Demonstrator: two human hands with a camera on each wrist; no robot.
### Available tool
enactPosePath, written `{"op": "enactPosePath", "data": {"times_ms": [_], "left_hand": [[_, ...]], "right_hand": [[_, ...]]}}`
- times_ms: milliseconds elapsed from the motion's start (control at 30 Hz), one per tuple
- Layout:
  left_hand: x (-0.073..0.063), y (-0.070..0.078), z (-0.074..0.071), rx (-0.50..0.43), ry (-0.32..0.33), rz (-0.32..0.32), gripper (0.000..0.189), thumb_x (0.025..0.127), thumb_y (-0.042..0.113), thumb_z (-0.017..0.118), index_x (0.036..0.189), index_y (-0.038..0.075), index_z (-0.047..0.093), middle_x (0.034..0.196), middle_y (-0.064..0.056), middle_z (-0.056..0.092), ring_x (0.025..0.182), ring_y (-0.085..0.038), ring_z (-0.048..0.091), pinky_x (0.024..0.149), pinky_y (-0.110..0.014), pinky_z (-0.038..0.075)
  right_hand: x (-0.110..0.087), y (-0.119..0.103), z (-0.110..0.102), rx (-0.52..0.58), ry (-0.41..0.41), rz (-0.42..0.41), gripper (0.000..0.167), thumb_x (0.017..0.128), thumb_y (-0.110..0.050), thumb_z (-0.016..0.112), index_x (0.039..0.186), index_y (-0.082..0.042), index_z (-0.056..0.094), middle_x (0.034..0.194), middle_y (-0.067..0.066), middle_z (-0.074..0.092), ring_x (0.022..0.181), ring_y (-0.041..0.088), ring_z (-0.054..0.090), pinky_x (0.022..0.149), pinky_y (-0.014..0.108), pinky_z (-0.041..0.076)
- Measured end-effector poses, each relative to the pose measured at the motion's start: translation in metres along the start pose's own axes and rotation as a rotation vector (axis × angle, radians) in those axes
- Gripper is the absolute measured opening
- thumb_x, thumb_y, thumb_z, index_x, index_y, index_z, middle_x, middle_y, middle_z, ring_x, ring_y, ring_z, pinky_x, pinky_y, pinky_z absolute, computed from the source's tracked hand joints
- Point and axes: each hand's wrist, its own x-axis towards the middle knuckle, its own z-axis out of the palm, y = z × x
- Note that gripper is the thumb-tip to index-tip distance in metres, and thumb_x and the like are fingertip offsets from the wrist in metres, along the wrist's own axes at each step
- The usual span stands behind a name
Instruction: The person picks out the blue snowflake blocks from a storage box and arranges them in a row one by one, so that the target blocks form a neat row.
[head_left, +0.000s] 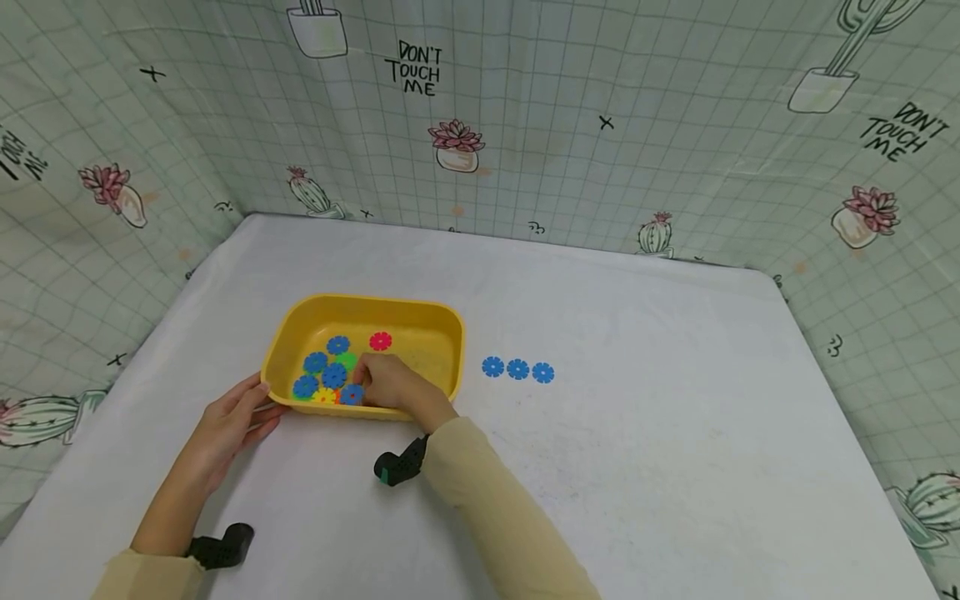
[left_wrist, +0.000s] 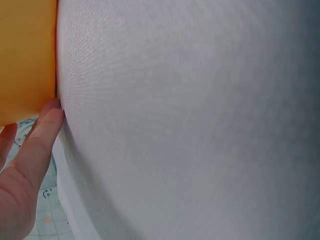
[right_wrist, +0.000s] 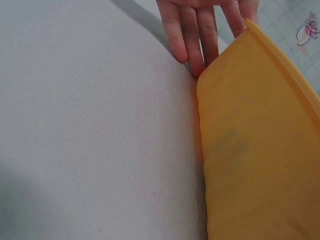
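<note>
A yellow plastic basin [head_left: 408, 310] sits on the white table and holds several flower-shaped snowflake discs: blue discs [head_left: 333, 375], a green disc [head_left: 347, 360], a yellow disc [head_left: 324, 396] and a pink-red disc [head_left: 380, 341]. My left hand [head_left: 232, 421] touches the basin's near left corner with extended fingers, also seen from the side in the right wrist view. Inside the basin, my right hand [head_left: 386, 382] reaches down beside a blue disc [head_left: 351, 394] near the front wall. Its fingertips are hidden, so a pinch on that disc cannot be confirmed.
To the basin's right, three blue discs [head_left: 517, 369] lie in a row on the white tablecloth [head_left: 660, 433]. A grid-patterned curtain [head_left: 540, 167] with cactus drawings borders the table at the back and sides. Each wrist carries a black device [head_left: 401, 462].
</note>
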Motion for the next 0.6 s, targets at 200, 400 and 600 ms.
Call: {"op": "enactPosePath", "data": {"times_ms": [200,400,600], "left_hand": [[-0.001,0.000,-0.001,0.001,-0.010,0.017,0.066,0.100,0.041,0.032,0.148,0.002,0.014,0.129,-0.020,0.050,0.083,0.012,0.057,0.079,-0.013,0.053],[0.000,0.000,-0.001,0.002,-0.012,0.027,0.066,0.099,0.041,0.032,0.148,0.001,0.014,0.127,-0.017,0.052,0.083,0.012,0.057,0.079,-0.013,0.053],[0.000,-0.001,-0.001,-0.012,-0.004,0.008,0.066,0.099,0.042,0.033,0.149,0.002,0.014,0.119,-0.008,0.056,0.083,0.011,0.057,0.078,-0.013,0.053]], "right_hand": [[0.000,0.001,0.000,0.033,0.012,0.012,0.011,0.087,-0.001,0.060,0.089,-0.010,0.054,0.078,0.002,0.052,0.071,0.012,0.047,0.059,0.015,0.038],[-0.003,0.003,-0.003,-0.003,0.012,-0.006,0.013,0.088,-0.015,0.064,0.085,-0.011,0.052,0.074,-0.001,0.050,0.071,0.011,0.047,0.058,0.015,0.038],[-0.017,0.003,-0.011,0.016,0.055,-0.056,0.013,0.091,-0.019,0.061,0.086,-0.011,0.052,0.071,-0.001,0.048,0.067,0.011,0.046,0.055,0.014,0.035]]}}
